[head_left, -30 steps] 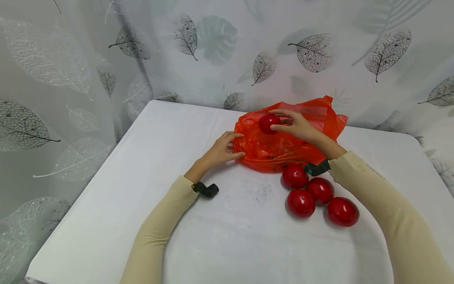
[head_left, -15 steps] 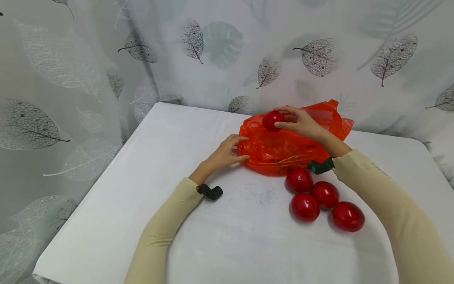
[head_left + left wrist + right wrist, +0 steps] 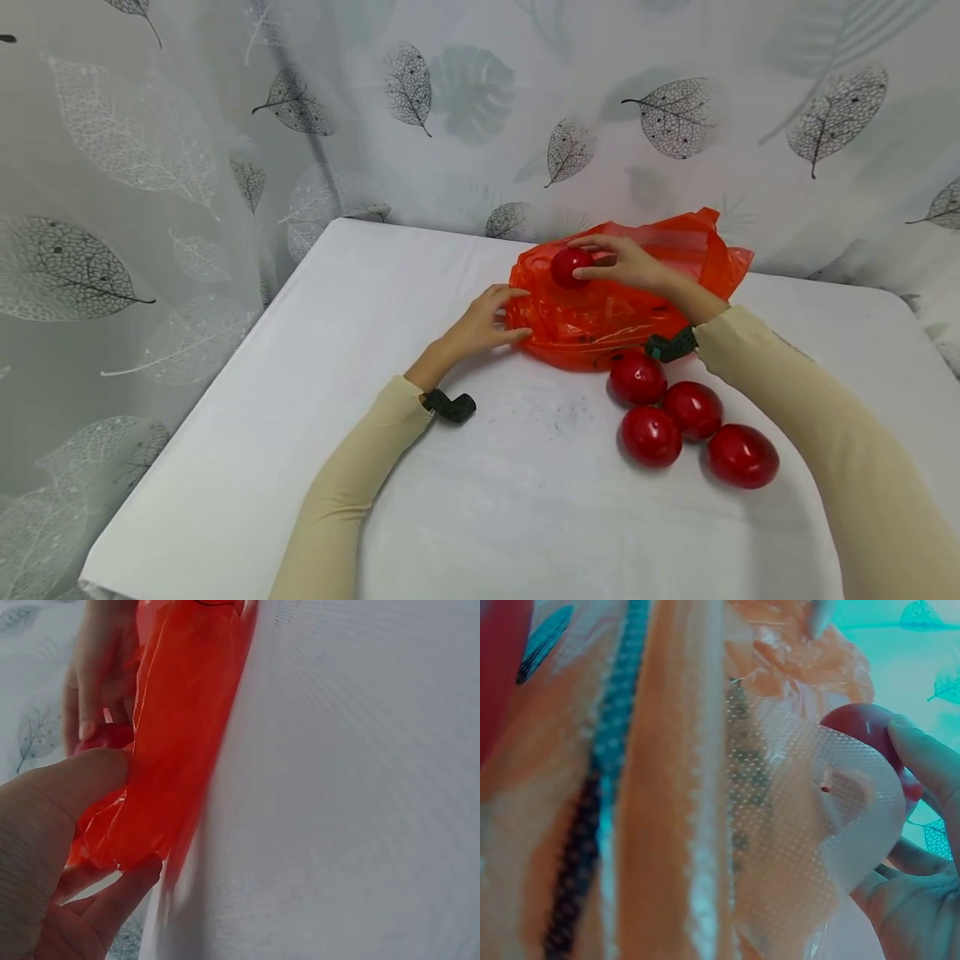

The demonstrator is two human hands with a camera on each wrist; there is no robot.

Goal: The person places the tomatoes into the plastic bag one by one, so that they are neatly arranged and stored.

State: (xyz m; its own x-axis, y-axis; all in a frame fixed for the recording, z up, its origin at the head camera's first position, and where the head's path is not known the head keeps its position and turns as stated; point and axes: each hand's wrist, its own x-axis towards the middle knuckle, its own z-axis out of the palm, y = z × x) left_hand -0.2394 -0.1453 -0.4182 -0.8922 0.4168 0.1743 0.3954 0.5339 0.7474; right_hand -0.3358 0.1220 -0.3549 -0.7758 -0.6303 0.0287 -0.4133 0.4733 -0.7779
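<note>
An orange-red plastic bag (image 3: pixel 592 329) lies on the white table with its mouth spread. My left hand (image 3: pixel 476 323) holds its left edge, the thumb (image 3: pixel 97 776) on one side and the fingers (image 3: pixel 131 896) on the other. Over the bag, my right hand (image 3: pixel 622 265) grips a glossy red ball (image 3: pixel 570 267) between thumb and fingers. In the right wrist view bag film covers part of that ball (image 3: pixel 862 727). Several similar red balls lie in front of the bag, such as the front one (image 3: pixel 651 437) and the rightmost one (image 3: pixel 742 456).
The white table (image 3: pixel 510 508) runs back to a leaf-patterned curtain (image 3: pixel 480 117) behind and to the left. A dark wrist strap device (image 3: pixel 452 407) sits on the left wrist, another (image 3: pixel 670 344) on the right, close above the nearest red ball (image 3: pixel 637 377).
My right hand, with the red ball, has dipped slightly and shifted left over the bag since half a second ago. My left hand stays at the bag's edge. The head view has shifted a little.
</note>
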